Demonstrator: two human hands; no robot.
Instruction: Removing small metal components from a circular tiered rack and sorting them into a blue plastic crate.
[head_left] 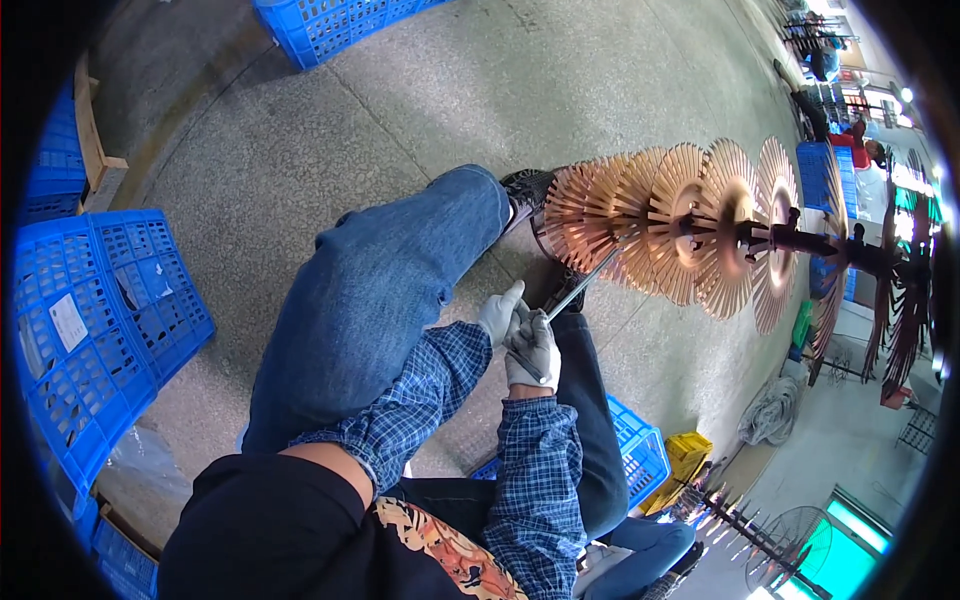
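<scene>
From where I stand, I see someone seated with knees apart, gloved hands meeting near the middle of the frame. The right hand is curled around the lower end of a thin metal rod, which slants up and right to the finned copper discs. The left hand sits just beside it, thumb raised, its fingers up against the right one; whether they also pinch the rod I cannot tell. Keeping the two so close probably steadies the rod, and gripping it low leaves its length free to reach among the fins.

The discs spread from the centre to the right of the frame, strung along a dark pole, presumably so each stands clear of its neighbour. The jeans-clad left leg is bent out to the side, perhaps to make room for the arms.

Underfoot is a speckled grey concrete floor with straight seams. Blue crates line the left edge, and a yellow crate sits at lower right. Beyond it are a caged fan and a bright green window. Someone in red is at upper right.
</scene>
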